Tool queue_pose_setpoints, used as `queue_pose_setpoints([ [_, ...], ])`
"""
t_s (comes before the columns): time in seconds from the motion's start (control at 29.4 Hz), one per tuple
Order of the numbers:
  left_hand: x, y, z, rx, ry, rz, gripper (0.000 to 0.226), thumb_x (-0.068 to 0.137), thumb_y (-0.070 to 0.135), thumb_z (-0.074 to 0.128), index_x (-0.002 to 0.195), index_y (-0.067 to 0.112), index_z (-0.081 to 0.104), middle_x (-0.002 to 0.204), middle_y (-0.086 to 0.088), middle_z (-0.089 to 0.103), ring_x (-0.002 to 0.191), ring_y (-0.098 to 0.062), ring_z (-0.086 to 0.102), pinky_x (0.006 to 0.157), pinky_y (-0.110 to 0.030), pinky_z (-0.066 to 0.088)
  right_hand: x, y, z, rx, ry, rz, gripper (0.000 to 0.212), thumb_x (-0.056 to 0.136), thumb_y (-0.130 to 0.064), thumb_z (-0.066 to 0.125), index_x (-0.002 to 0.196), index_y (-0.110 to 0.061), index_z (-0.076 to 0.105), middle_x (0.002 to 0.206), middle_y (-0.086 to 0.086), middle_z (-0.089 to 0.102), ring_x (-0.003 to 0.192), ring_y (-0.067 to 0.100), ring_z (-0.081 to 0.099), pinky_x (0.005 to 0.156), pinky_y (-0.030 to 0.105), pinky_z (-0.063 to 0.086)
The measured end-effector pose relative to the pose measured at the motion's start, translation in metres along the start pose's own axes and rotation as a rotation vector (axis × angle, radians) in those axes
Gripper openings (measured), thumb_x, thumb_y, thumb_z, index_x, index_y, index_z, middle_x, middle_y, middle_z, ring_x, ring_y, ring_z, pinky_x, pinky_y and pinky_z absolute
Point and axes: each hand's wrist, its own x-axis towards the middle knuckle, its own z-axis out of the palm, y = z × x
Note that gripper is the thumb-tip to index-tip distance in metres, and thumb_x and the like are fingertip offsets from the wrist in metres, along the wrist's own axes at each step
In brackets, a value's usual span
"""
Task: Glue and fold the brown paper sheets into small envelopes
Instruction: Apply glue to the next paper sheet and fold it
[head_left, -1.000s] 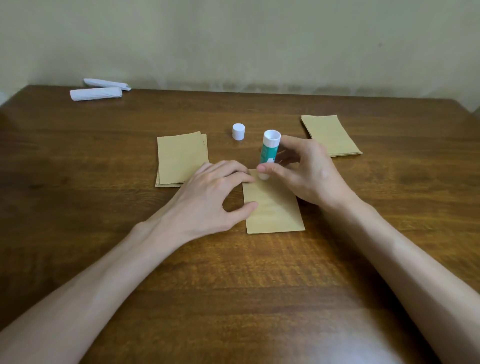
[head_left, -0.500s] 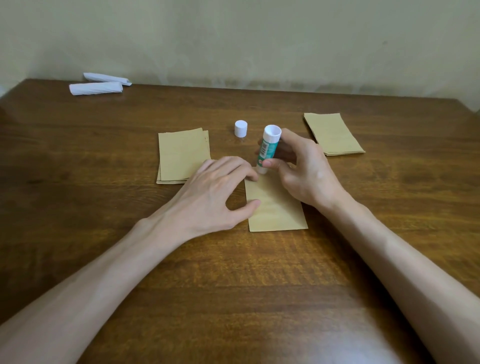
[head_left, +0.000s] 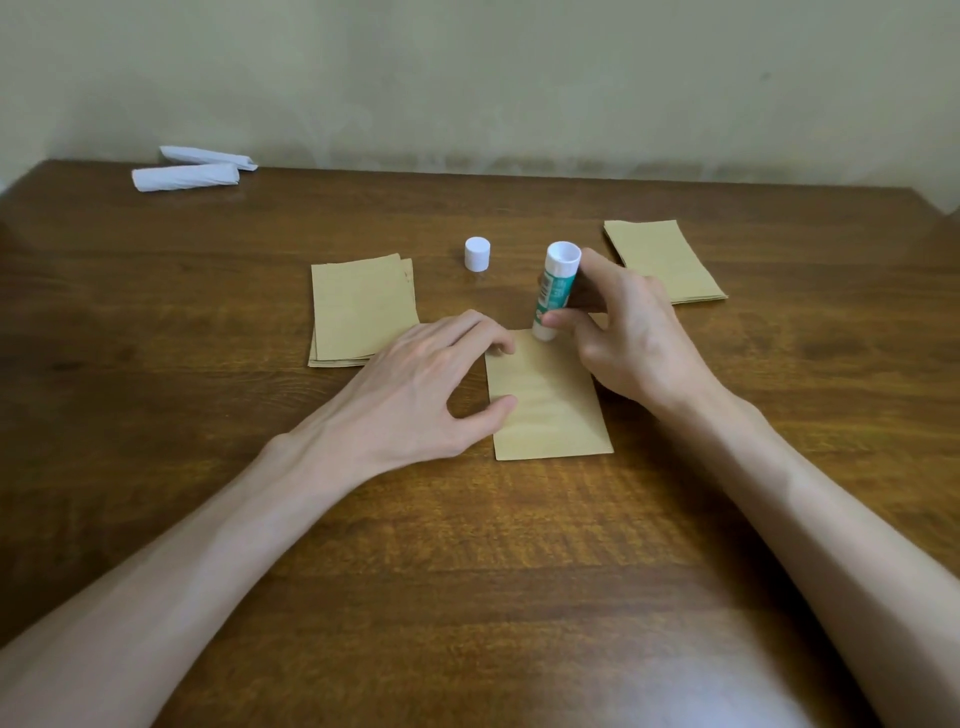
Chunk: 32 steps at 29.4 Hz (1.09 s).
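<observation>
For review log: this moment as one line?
step: gluing far edge; right hand: holds glue stick on sheet; left hand: presses sheet; cap: off

Bare forearms reach in from lower corners. Left hand (head_left: 415, 384) palm-down, fingers arched, tips and thumb pressing down. Right hand (head_left: 631, 343) curled, thumb and fingers pinching glue stick (head_left: 555, 288).

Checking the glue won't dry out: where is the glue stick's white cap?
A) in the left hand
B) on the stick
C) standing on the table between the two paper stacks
C: the white cap stands on the table, apart from the glue stick in the right hand.
</observation>
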Motion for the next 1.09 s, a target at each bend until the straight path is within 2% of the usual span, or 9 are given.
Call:
queue_pose_setpoints([
  [0.14,0.000,0.000,0.001,-0.003,0.000,0.005,0.040,0.098,0.056,0.055,0.129,0.031,0.051,0.129,0.017,0.052,0.118,-0.004,0.053,0.103,-0.031,0.043,-0.001,0.005,-0.007,-0.029,-0.008,0.058,0.024,0.098,-0.016,0.073,0.120,-0.015,0.063,0.114,-0.003,0.073,0.102,0.006,0.063,0.085,0.021,0.046],
  [0.34,0.000,-0.001,0.001,-0.014,0.003,0.013,0.037,0.098,0.055,0.055,0.126,0.031,0.050,0.128,0.018,0.052,0.118,-0.002,0.052,0.102,-0.028,0.040,-0.004,0.008,-0.012,-0.035,-0.002,0.100,0.026,0.099,-0.018,0.073,0.123,-0.017,0.062,0.118,-0.003,0.072,0.102,0.006,0.059,0.089,0.026,0.046],
  [0.48,0.000,-0.001,0.002,-0.010,0.002,0.014,0.036,0.098,0.055,0.054,0.125,0.032,0.050,0.128,0.018,0.052,0.118,-0.003,0.053,0.100,-0.027,0.040,-0.005,0.007,-0.014,-0.034,-0.008,0.118,0.028,0.099,-0.019,0.073,0.124,-0.018,0.061,0.121,0.001,0.072,0.113,0.017,0.065,0.089,0.029,0.047],
  [0.58,0.000,-0.001,0.002,-0.010,0.006,0.019,0.036,0.097,0.055,0.053,0.123,0.031,0.051,0.126,0.018,0.052,0.117,-0.003,0.053,0.099,-0.026,0.039,-0.007,0.008,-0.013,-0.033,-0.008,0.140,0.030,0.099,-0.020,0.073,0.126,-0.018,0.061,0.123,0.000,0.070,0.116,0.014,0.063,0.093,0.028,0.048],
  [0.71,0.000,0.000,0.001,-0.017,0.016,0.027,0.035,0.097,0.056,0.050,0.121,0.031,0.052,0.125,0.019,0.052,0.116,-0.003,0.053,0.098,-0.028,0.040,-0.014,0.011,-0.019,0.282,0.133,0.213,0.040,0.096,-0.025,0.076,0.134,-0.019,0.064,0.124,-0.011,0.068,0.111,-0.001,0.065,0.105,0.030,0.054],
  [0.78,0.000,-0.001,0.001,-0.012,0.017,0.035,0.034,0.097,0.056,0.049,0.119,0.031,0.053,0.125,0.019,0.052,0.116,-0.002,0.053,0.099,-0.028,0.041,-0.016,0.009,-0.023,0.473,0.254,0.225,0.044,0.095,-0.029,0.078,0.135,-0.018,0.064,0.127,-0.009,0.070,0.115,0.002,0.067,0.106,0.032,0.055],
  [0.85,0.000,0.000,0.002,-0.011,0.019,0.039,0.032,0.097,0.055,0.050,0.118,0.031,0.054,0.125,0.019,0.051,0.117,-0.003,0.052,0.100,-0.029,0.041,-0.016,0.007,-0.024,0.548,0.271,0.188,0.040,0.094,-0.028,0.080,0.129,-0.016,0.067,0.123,-0.006,0.074,0.116,0.005,0.070,0.104,0.035,0.057],
  [0.99,-0.001,0.000,0.001,-0.009,0.018,0.040,0.027,0.099,0.050,0.056,0.118,0.031,0.055,0.127,0.019,0.050,0.120,-0.002,0.051,0.101,-0.031,0.041,-0.012,0.002,-0.007,0.319,0.127,0.022,0.028,0.095,-0.022,0.079,0.118,-0.011,0.068,0.111,-0.003,0.075,0.103,0.012,0.072,0.093,0.040,0.060],
  [1.09,-0.001,0.000,0.001,-0.009,0.020,0.038,0.027,0.098,0.050,0.056,0.118,0.031,0.055,0.127,0.018,0.050,0.120,-0.003,0.051,0.100,-0.031,0.041,-0.008,0.002,0.002,0.224,0.042,-0.055,0.026,0.095,-0.024,0.078,0.115,-0.012,0.067,0.104,-0.004,0.073,0.096,0.012,0.070,0.085,0.040,0.059],
])
